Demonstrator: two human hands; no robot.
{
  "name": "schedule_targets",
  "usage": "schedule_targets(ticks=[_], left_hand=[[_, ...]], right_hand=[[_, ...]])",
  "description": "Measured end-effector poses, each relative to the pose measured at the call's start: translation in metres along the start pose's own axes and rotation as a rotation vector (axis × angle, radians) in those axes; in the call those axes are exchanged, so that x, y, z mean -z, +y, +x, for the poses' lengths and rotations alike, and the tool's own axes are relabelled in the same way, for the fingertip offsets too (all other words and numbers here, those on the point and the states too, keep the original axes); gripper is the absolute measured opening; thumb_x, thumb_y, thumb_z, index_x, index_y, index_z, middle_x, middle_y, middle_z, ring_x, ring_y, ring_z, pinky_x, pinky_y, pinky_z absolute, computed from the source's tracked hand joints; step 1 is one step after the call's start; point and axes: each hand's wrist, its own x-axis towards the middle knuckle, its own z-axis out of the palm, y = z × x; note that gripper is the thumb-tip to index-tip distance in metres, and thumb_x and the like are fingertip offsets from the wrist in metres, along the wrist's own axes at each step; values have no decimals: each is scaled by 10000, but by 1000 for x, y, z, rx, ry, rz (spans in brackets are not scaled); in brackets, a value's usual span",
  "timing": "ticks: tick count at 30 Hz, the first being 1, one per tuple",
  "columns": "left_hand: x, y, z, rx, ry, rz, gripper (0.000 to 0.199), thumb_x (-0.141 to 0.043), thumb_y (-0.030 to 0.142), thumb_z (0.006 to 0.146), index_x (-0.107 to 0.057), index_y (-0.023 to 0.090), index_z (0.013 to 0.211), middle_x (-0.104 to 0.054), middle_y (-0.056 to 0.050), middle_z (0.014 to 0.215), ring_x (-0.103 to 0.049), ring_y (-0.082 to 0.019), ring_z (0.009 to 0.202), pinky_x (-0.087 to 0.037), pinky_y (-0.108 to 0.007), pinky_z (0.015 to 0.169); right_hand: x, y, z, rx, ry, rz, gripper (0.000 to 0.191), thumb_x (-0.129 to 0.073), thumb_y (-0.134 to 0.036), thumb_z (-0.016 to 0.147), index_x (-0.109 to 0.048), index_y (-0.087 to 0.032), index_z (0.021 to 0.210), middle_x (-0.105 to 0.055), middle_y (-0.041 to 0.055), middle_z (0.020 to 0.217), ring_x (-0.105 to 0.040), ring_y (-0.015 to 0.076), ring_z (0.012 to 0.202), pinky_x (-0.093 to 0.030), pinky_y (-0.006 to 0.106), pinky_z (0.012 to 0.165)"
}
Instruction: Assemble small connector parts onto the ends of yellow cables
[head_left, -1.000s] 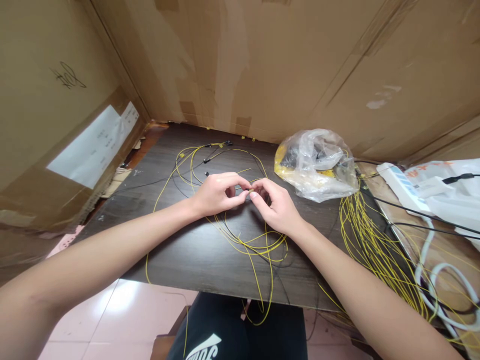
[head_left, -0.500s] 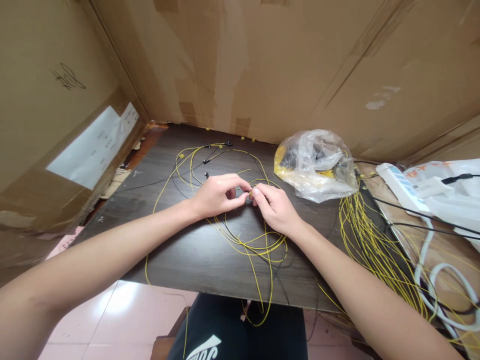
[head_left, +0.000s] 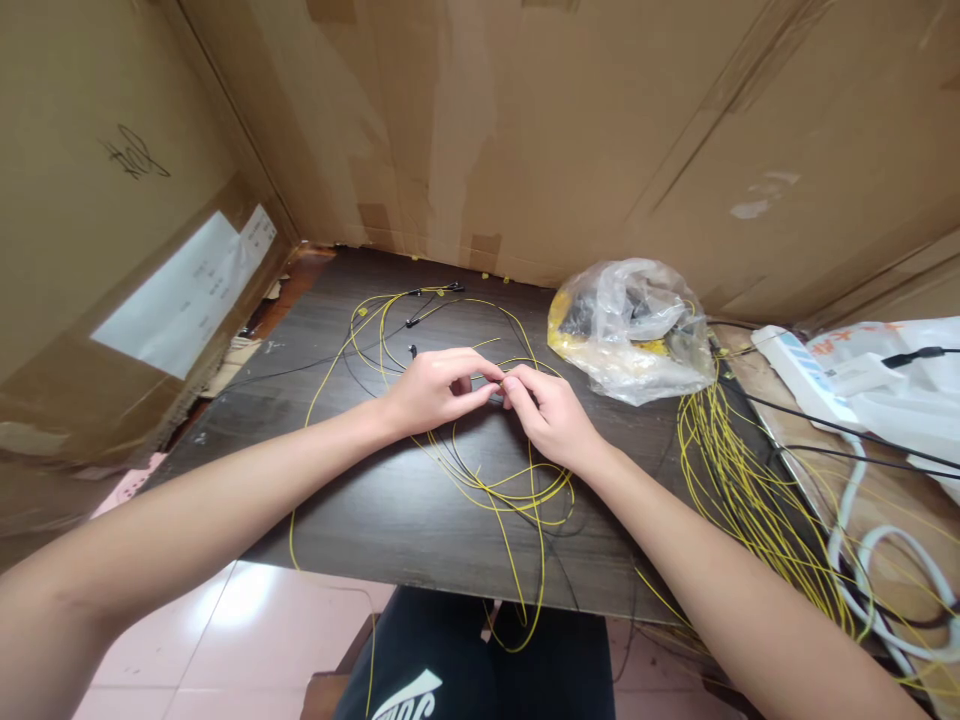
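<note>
My left hand (head_left: 442, 390) and my right hand (head_left: 551, 412) meet fingertip to fingertip over the middle of the table. Both are closed in a pinch on a thin cable (head_left: 501, 386), of which only a tiny dark bit shows between the fingers. Loose coils of thin yellow and black cable (head_left: 517, 492) spread under and in front of the hands. One yellow loop (head_left: 541, 600) hangs over the table's front edge onto my lap. Behind the left hand lie small black connectors (head_left: 412, 323) on cable ends.
A clear plastic bag (head_left: 634, 335) with yellow and black contents sits at the back right. Beside it, a thick bundle of yellow cables (head_left: 739, 490) runs along the table's right edge. Further right is a white power strip (head_left: 802, 375). Cardboard walls (head_left: 450, 150) enclose the dark table (head_left: 345, 520).
The hands stay in nearly the same place. A small yellowish spot visible between the fingertips before is now mostly covered, and the fingers have shifted slightly.
</note>
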Motion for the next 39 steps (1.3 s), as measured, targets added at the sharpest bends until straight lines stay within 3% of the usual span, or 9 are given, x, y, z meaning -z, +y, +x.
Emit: schedule_targets(ticks=[6,11,16,35,39], left_hand=[[0,3,1,13,-1,-11,99,-675,189,918,-738,152,985,-751,-23,841,-590,-76,555,-506,-202,582],[-1,3,0,34,0,-5,94,-676,200,908,-729,159,973,-745,-19,843,-595,-79,558,-500,-209,585],[0,2,0,44,3,-2,90,-686,193,905,-730,158,975,-748,-19,846,-595,-79,564,-499,-207,600],[1,-1,-1,-26,19,16,114,-662,197,964,-739,145,1029,-754,-42,883,-613,-88,604,-516,-216,626],[1,0,0,-44,23,17,114,-655,184,964,-734,140,1033,-751,-42,885,-611,-86,604,-516,-212,623]], right_hand=[[1,-1,0,-4,-18,14,358,-388,-361,1070,-540,-215,782,-617,27,725,-577,172,679,-426,308,685],[2,-3,-1,-11,12,22,182,-493,-307,1013,-616,-208,923,-669,33,815,-596,177,717,-443,308,689],[2,-3,-2,-4,44,12,84,-548,-254,957,-609,-203,930,-662,34,821,-601,179,724,-473,314,696],[1,2,-2,42,7,-13,176,-484,-274,1036,-634,-191,995,-712,63,931,-647,198,826,-471,322,755],[1,0,-1,51,-5,-10,222,-443,-282,1050,-610,-197,931,-675,42,830,-624,186,764,-456,313,733]])
